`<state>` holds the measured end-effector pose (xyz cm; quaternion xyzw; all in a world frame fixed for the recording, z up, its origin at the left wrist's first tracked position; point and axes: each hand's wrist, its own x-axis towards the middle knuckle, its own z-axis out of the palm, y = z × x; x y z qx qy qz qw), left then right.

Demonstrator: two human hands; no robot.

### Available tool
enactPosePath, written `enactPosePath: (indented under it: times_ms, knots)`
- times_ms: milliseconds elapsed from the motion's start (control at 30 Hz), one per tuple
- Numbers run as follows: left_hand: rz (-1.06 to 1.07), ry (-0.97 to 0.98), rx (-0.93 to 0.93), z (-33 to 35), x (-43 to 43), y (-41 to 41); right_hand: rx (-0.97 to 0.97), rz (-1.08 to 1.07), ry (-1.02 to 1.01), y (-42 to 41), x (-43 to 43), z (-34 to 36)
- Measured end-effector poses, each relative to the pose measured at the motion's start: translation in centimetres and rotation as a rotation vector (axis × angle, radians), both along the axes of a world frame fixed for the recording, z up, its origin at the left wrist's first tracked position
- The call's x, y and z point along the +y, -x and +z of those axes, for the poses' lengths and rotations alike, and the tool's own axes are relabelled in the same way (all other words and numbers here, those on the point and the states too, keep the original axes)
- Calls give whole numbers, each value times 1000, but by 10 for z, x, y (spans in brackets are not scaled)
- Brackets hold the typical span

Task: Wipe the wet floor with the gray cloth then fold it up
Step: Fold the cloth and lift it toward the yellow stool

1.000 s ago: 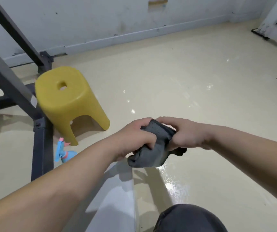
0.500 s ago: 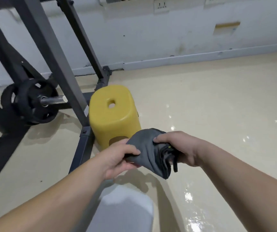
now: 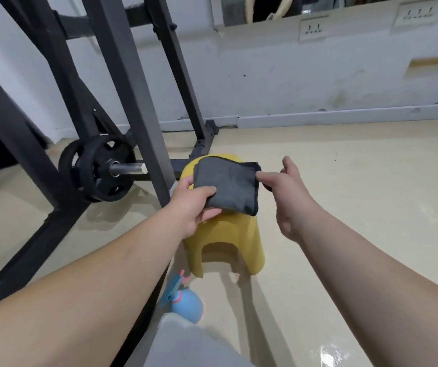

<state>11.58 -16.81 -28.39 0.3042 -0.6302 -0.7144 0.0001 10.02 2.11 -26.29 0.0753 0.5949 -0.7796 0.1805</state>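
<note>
The gray cloth (image 3: 228, 185) is folded into a flat, thick square and held level just above the top of the yellow stool (image 3: 228, 235). My left hand (image 3: 195, 205) grips its near left corner, thumb on top and fingers under it. My right hand (image 3: 285, 192) is at the cloth's right edge; the index fingertip touches that edge while the thumb sticks up, apart from the cloth. A wet, shiny patch of floor (image 3: 334, 353) shows at the bottom right.
A black steel rack (image 3: 122, 83) with a weight plate (image 3: 99, 168) on a bar stands to the left. A blue spray bottle (image 3: 186, 305) lies on the floor in front of the stool, beside my grey-clad knee (image 3: 186, 345). A white wall (image 3: 318, 75) runs behind.
The bunched cloth is now a flat folded square, carried left and up over the stool. My right hand has loosened from it; my view has swung left and up towards the rack.
</note>
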Motion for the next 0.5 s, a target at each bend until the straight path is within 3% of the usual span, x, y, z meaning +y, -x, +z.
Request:
enactPosePath:
  times_ms: [133,200,333,500]
  knots:
    - [-51,571,-322,-34,-17,9,-114,97,-208,-10,-3,-28]
    - [-29,726,-344,-41,-17,8,-124,179,-317,-21,-1,-39]
    - [-100,981,-175,-35,4,-13,-45,165,-437,-35,11,-41]
    - [-349,926,131,-21,41,-52,239,272,-862,-71,26,-19]
